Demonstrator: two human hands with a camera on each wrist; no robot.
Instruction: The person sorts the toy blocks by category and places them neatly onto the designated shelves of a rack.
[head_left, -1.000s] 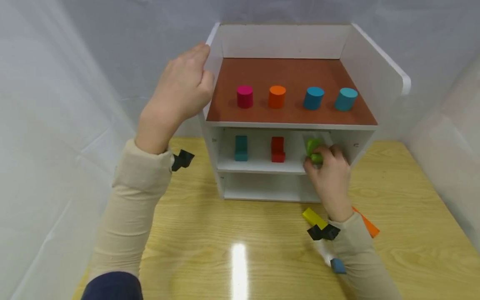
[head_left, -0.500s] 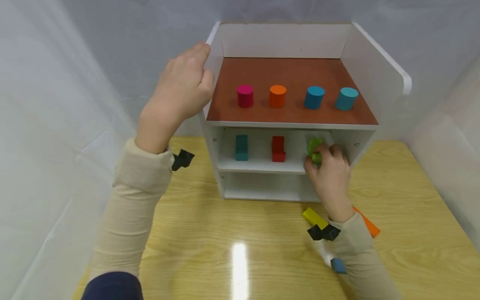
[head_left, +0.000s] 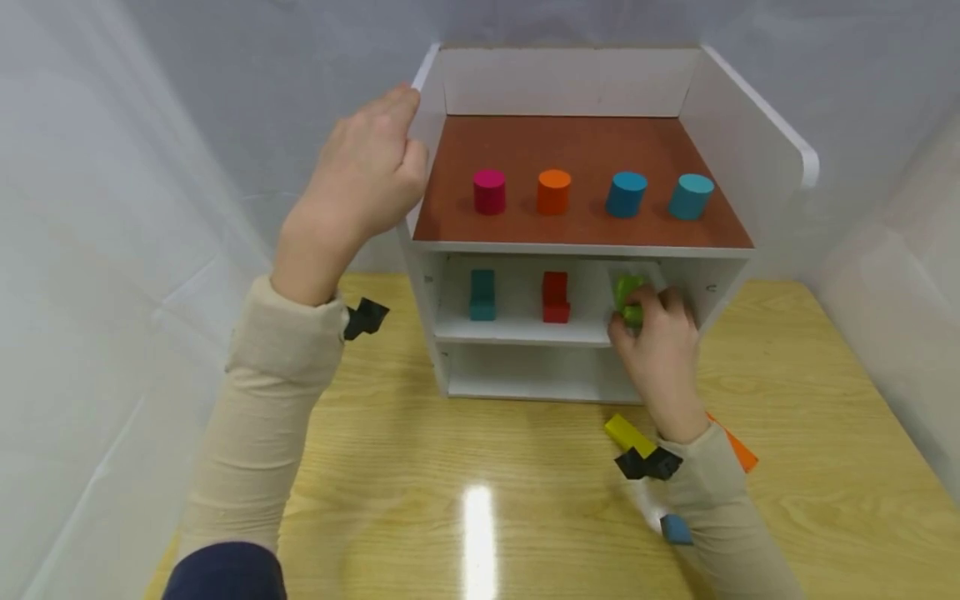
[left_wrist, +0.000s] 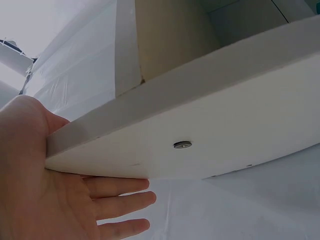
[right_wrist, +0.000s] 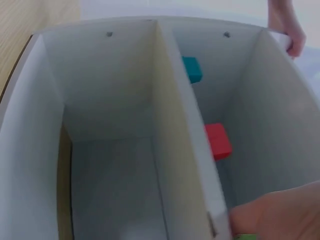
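— Any change over the last second?

— Hardly. My right hand (head_left: pixel 660 342) still pinches the green block (head_left: pixel 628 300) on the middle shelf (head_left: pixel 517 332), right of the red block (head_left: pixel 556 297). Left hand (head_left: pixel 363 179), fingers straight, steadies the cabinet (head_left: pixel 750 142). Placement unfinished, I judge.

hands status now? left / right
Left hand: open, fingers straight, pressed on the shelf unit's side panel.
Right hand: holding the green block on the middle shelf.

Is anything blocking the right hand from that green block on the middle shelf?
Nothing visible: the right hand already grips the green block on the white shelf unit. The red block stands apart, further left along the shelf.
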